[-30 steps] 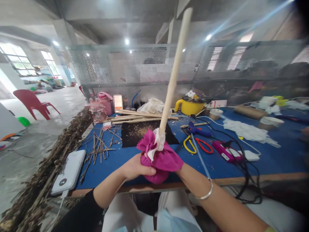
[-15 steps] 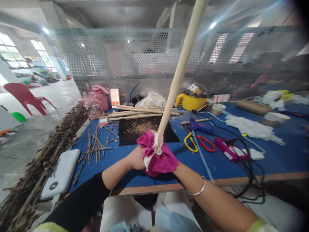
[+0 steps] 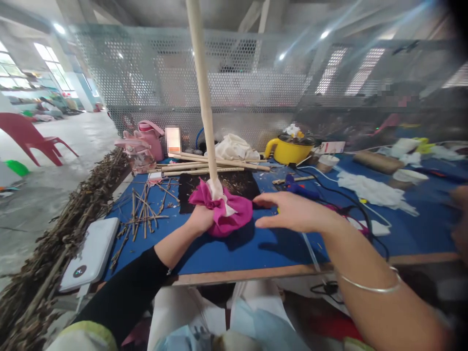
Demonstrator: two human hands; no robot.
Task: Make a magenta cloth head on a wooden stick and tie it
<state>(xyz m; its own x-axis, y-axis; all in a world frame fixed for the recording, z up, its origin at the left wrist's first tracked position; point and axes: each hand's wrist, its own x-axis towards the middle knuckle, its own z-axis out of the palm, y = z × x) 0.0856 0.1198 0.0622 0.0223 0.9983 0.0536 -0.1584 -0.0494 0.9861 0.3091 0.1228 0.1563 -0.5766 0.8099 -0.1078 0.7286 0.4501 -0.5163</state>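
Observation:
A magenta cloth (image 3: 234,214) is gathered around the lower end of a long pale wooden stick (image 3: 206,112), with a white cloth strip (image 3: 216,192) wrapped where they meet. My left hand (image 3: 201,219) is closed on the magenta cloth from the left, its fingers partly hidden under the folds. The stick stands nearly upright, leaning slightly left. Just right of the cloth, my right hand (image 3: 292,210) is open and holds nothing, thumb and fingers apart. It hovers over the blue table (image 3: 226,258), in front of the blue glue gun.
Thin twigs (image 3: 146,209) and a white power bank (image 3: 89,251) lie at the left. Behind are pale sticks (image 3: 197,168), a dark mat (image 3: 186,192) and a yellow pot (image 3: 292,150). Cables, paper cups (image 3: 327,162) and white cloth (image 3: 376,190) spread right. A blurred hand shows at the right edge.
My right hand has let go of the magenta cloth and moved right, opening. The stick has swung left to nearly upright, and the cloth has shifted slightly left and away from me.

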